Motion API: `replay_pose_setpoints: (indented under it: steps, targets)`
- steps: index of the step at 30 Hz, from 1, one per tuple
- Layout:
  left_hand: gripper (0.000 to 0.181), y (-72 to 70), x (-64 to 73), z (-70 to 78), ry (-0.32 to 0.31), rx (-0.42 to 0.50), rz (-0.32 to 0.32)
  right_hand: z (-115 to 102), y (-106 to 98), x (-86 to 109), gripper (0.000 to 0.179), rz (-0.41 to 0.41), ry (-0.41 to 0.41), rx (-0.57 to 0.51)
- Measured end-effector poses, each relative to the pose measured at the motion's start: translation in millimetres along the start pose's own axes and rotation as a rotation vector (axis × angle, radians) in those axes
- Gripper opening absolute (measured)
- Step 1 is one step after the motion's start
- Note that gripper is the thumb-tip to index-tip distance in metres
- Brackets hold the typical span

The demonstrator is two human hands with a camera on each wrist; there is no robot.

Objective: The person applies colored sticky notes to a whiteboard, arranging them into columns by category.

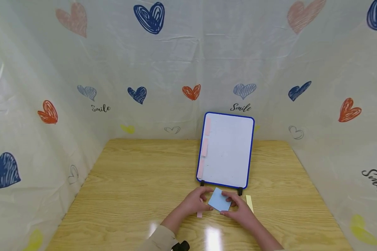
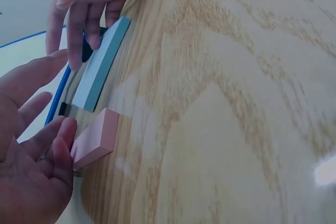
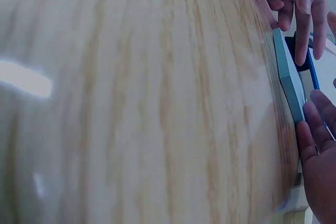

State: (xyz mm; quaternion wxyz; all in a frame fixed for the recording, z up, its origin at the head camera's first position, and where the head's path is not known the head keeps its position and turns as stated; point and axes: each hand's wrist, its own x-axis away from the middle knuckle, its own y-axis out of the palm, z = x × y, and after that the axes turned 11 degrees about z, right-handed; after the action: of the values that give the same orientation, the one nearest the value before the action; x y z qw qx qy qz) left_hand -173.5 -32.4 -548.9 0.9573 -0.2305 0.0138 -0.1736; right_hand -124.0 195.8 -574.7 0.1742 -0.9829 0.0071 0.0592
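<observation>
A light blue sticky note pad [image 1: 219,200] lies turned at an angle on the table in front of the whiteboard. My right hand [image 1: 239,208] is at its right side, fingers and thumb spread around that corner; fingertips touch or nearly touch it. To the pad's left is my left hand [image 1: 194,202], fingers loosely bent and nothing held. Beneath that hand a narrow pink sticky note pad [image 2: 97,139] rests on the table, partly covered in the head view. In the left wrist view its side lies close against my smaller fingers.
A blue-framed whiteboard [image 1: 227,153] leans upright on black feet [image 1: 240,191], with pink paper strips [image 1: 205,147] along its left edge. Right of my right hand lies a yellow strip pad [image 1: 249,203]. A heart-printed curtain [image 1: 163,62] surrounds the wooden table [image 1: 138,174].
</observation>
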Motion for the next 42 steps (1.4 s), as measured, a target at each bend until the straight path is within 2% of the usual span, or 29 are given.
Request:
replay_pose_setpoints:
  steps: [6, 11, 18, 20, 29, 36, 42]
  targets:
    - [0.061, 1.8, 0.3, -4.8, 0.047, -0.026, 0.013, -1.2, 4.2, -2.8, 0.062, 0.069, 0.003, 0.042]
    - [0.061, 3.6, 0.2, -5.9, 0.051, -0.008, 0.016, 1.2, 6.7, -5.2, 0.062, 0.093, 0.001, 0.077]
    - [0.062, 3.8, 0.5, -6.0, 0.045, -0.009, 0.023, 4.6, 11.5, -3.0, 0.064, 0.117, -0.181, 0.223]
    - [0.061, 3.7, 1.0, -5.9, 0.046, -0.012, 0.023, 3.3, 12.0, -2.2, 0.064, 0.121, -0.205, 0.244]
    - [0.062, 5.0, 1.2, -6.9, 0.034, -0.044, 0.022, 4.0, 9.5, 0.5, 0.065, 0.096, -0.295, 0.222]
    - [0.058, 5.5, 1.1, -7.4, 0.021, -0.082, 0.014, 6.6, 10.6, 3.4, 0.064, 0.047, -0.287, 0.246]
    - [0.06, 6.4, -0.7, -9.5, 0.082, -0.174, 0.01, 5.7, 11.9, 7.3, 0.064, 0.029, -0.289, 0.259]
